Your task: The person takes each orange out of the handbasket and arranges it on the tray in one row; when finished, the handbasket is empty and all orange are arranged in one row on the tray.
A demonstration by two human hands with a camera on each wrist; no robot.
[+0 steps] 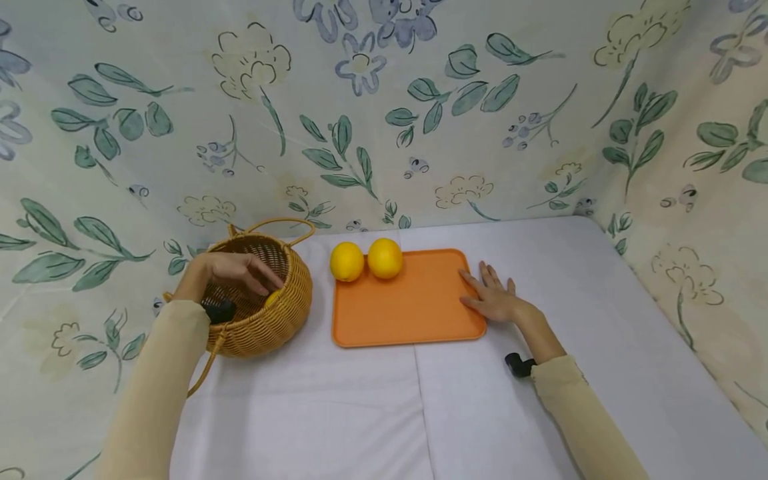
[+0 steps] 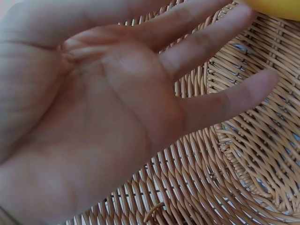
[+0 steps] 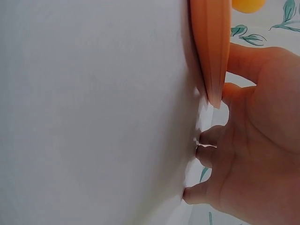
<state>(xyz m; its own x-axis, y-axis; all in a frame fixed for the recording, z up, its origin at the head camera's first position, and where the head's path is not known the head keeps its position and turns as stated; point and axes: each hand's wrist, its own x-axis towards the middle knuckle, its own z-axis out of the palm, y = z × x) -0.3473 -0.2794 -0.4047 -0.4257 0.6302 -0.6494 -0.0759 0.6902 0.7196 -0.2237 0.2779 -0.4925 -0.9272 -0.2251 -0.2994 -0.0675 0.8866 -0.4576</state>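
Note:
Inside the wicker basket point(image 1: 300, 300), my left hand point(image 1: 243, 272) reaches down with its fingers extended, near a yellow fruit point(image 1: 273, 298) that is mostly hidden by the basket's rim. The left wrist view shows the palm and spread fingers, with the yellow fruit point(image 2: 276, 6) at the upper right by the fingertips. Two round, lemon-like yellow fruits point(image 1: 347, 261) sit side by side at the back left of the orange tray point(image 1: 414, 307). My right hand point(image 1: 495, 300) rests with spread fingers at the tray's right edge, its thumb and index finger touching the rim.
A white cloth point(image 1: 336, 413) with a crease covers the table. Behind and to the sides hangs a floral curtain point(image 1: 384, 153). The basket's looped handles point(image 1: 282, 221) stick out at its back and front. A dark wrist camera point(image 1: 519, 365) hangs beside the right sleeve.

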